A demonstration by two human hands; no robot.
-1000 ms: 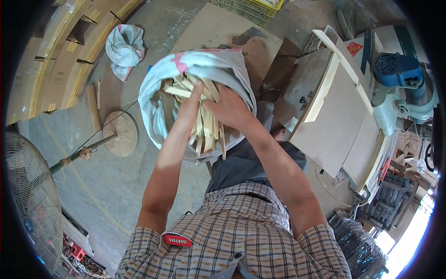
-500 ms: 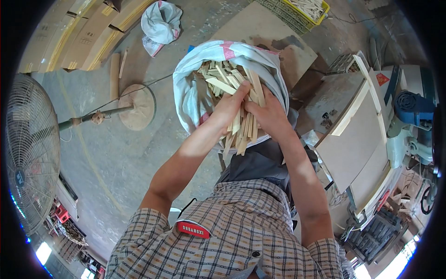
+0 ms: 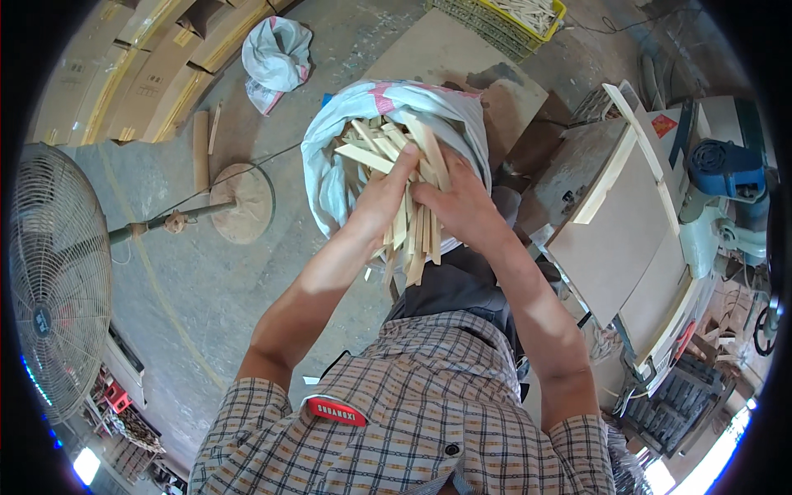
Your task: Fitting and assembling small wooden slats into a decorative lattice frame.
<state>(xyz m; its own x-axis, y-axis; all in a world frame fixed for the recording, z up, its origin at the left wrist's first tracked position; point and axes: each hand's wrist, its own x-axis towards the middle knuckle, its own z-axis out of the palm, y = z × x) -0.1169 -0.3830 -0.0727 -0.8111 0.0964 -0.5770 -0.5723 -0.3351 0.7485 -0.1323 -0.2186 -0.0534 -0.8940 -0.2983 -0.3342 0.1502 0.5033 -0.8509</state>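
Note:
Both my hands are closed around one loose bundle of pale wooden strips [image 3: 422, 235], above the mouth of a white woven sack [image 3: 323, 177]. My left hand [image 3: 386, 191] grips the bundle from the left, its thumb lying on top. From the right, my right hand [image 3: 458, 200] wraps it, thumb pointing at the left one. Strips stick out past the hands toward me and away over the sack. More wooden strips may lie in the sack beneath; the bundle hides where one ends and the other begins. Palms and most fingertips are hidden under the wood.
At left stands a large fan [image 3: 58, 280] on a round base [image 3: 242, 202]. Cardboard boxes [image 3: 124, 74] are stacked far left, near another white sack [image 3: 278, 54]. A yellow crate [image 3: 554, 29] of wood pieces sits at the back. On the right is a machine table [image 3: 615, 239] with a blue motor [image 3: 726, 169].
The hands and bundle have shifted slightly left and toward me. Some strips now reach past the sack's near rim. The whole view has also moved a little.

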